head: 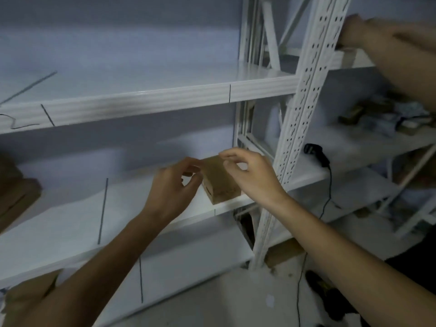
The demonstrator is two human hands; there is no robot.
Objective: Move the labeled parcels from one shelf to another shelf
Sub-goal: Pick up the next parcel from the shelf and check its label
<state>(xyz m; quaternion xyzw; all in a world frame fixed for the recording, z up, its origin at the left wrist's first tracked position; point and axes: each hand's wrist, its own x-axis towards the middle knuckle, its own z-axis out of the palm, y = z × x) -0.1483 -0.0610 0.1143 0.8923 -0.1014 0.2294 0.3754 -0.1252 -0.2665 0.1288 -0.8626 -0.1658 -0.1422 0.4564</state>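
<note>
A small brown cardboard parcel [220, 185] stands at the front edge of the middle white shelf [70, 223], close to the perforated upright post [304, 109]. My left hand [174, 185] touches its upper left corner with thumb and fingertips. At the parcel's top right edge, my right hand [252, 175] pinches with thumb and index finger. The parcel's base rests on the shelf. Blur hides any label on it.
Brown boxes [16, 192] sit at the far left of the same shelf, and another box [30, 291] lies lower left. A black scanner [316, 154] with a cable lies on the neighbouring rack. Another person's hand [368, 34] reaches onto that rack's upper shelf. Mixed packets [382, 116] lie at right.
</note>
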